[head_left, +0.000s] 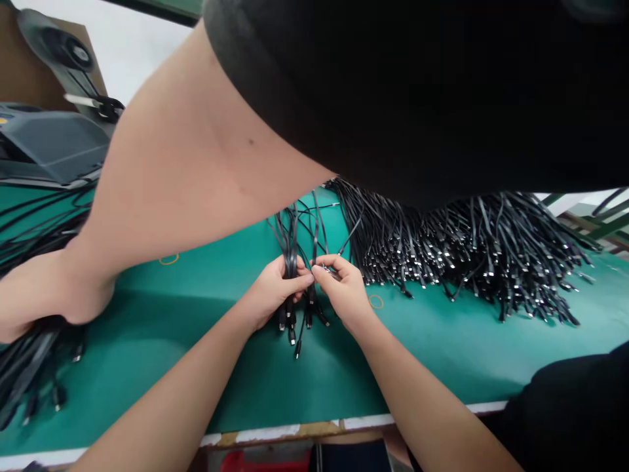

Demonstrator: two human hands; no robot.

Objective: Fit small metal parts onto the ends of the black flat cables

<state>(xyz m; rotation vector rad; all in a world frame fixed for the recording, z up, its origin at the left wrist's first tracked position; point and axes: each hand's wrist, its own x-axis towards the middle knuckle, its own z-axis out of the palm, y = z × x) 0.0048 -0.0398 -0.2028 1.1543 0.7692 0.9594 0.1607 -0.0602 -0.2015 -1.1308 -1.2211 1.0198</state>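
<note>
My left hand [273,288] is closed around a small bundle of flat black cables [291,246]. Their metal-tipped plugs [291,331] hang out below my fingers, over the green table surface. Right beside it, my right hand [344,287] is closed in a pinch, its thumb and fingertips meeting those of the left. Small silver cable ends [326,267] show between its fingers; how many cables it grips is hidden. More loose black cables run up and away behind both hands.
A co-worker's bare arm [196,157] and black sleeve cross above my hands, the hand resting on black cables [34,367] at left. A large cable pile [442,249] lies at right. Rubber bands [376,301] lie on the green table [162,341]. A grey machine [54,141] stands back left.
</note>
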